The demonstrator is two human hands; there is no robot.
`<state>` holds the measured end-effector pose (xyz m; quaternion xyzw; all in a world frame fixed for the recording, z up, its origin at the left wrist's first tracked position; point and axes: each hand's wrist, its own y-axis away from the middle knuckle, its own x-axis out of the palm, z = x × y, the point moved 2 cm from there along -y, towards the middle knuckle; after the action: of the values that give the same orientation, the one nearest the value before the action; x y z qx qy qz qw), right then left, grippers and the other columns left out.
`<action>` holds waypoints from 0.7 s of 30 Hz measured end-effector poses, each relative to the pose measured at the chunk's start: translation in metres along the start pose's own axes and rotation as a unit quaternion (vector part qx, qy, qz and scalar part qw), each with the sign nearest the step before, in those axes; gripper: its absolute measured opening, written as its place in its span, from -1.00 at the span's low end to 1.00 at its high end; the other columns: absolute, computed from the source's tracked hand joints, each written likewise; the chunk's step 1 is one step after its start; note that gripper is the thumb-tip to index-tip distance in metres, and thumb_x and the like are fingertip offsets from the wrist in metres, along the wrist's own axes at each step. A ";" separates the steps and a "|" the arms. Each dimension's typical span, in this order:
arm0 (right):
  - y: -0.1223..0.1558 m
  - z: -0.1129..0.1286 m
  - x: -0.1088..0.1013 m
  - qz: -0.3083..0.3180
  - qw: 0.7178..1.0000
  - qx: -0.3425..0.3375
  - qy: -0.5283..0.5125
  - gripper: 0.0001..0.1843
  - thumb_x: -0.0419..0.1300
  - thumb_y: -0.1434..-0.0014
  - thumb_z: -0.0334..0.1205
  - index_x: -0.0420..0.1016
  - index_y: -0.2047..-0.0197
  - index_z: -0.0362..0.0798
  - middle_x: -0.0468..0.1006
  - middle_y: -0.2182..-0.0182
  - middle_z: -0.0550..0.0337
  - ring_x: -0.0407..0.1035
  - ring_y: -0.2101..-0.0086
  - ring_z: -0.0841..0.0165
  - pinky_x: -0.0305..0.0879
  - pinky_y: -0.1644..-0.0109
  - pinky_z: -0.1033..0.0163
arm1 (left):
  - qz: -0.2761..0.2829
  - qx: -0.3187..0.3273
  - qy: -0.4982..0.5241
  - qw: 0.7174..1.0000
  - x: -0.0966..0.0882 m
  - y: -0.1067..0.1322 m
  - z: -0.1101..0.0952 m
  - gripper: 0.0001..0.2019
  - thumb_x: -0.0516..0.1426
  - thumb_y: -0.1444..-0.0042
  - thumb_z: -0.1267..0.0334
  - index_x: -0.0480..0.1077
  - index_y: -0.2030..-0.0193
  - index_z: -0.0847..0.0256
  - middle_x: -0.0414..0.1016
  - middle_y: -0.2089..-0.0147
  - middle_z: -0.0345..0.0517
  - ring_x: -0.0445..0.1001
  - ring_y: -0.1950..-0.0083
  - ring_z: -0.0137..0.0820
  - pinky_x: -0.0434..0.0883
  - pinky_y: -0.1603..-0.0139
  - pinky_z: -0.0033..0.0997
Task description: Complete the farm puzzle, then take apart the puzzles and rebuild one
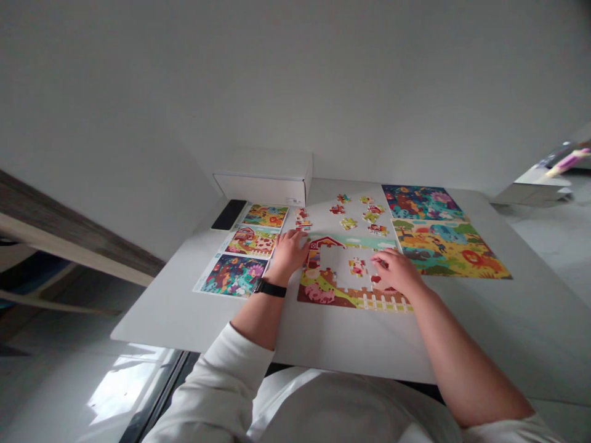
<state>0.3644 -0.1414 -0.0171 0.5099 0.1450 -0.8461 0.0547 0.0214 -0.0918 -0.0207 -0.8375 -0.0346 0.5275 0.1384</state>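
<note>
A partly assembled farm jigsaw puzzle (323,294) lies flat on the table, its frame around a bare gap in the middle. Inside that gap sits a small joined cluster of pieces (357,266). My left hand (290,249) rests with fingers spread at the puzzle's upper left edge, just below a few loose pieces (302,215). Over the right side of the puzzle, my right hand (397,271) has its thumb and fingers pinched together on a puzzle piece, mostly hidden by the fingers.
Several loose puzzle pieces (348,223) lie beyond the puzzle. Left are a picture sheet (252,240) and a black phone (229,215). A white box (263,186) stands against the wall. Two finished puzzles, one sea (420,203) and one safari (452,249), lie right.
</note>
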 end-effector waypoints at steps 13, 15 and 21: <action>0.002 -0.003 -0.004 -0.048 0.997 0.001 -0.063 -0.76 0.12 -0.38 -0.16 0.65 0.12 0.10 0.66 0.14 0.02 0.56 0.12 0.10 0.51 -0.06 -0.02 | -0.013 -0.037 0.007 0.999 -0.005 0.000 0.007 -0.58 0.16 -0.33 0.27 0.50 -0.31 0.06 0.54 -0.35 0.07 0.45 -0.39 0.02 0.11 -0.58 0.33; 0.002 -0.004 -0.005 -0.050 0.996 0.015 -0.073 -0.75 0.12 -0.39 -0.14 0.65 0.11 0.11 0.67 0.12 0.01 0.56 0.15 0.11 0.52 0.00 0.00 | -0.013 -0.040 0.009 0.999 -0.005 -0.001 0.009 -0.58 0.16 -0.33 0.27 0.51 -0.30 0.03 0.53 -0.35 0.06 0.44 -0.40 0.02 0.10 -0.59 0.33; 0.002 -0.006 -0.006 -0.076 0.992 0.033 -0.091 -0.75 0.11 -0.42 -0.11 0.64 0.12 0.12 0.69 0.12 0.02 0.57 0.14 0.12 0.52 0.02 0.02 | -0.016 -0.032 0.006 0.999 -0.003 -0.003 0.017 -0.59 0.16 -0.34 0.24 0.52 -0.30 -0.06 0.51 -0.40 -0.02 0.40 -0.44 0.00 0.05 -0.62 0.35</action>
<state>0.3725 -0.1418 -0.0149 0.4197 0.1501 -0.8950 -0.0137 0.0054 -0.0864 -0.0240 -0.8440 -0.0645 0.5188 0.1201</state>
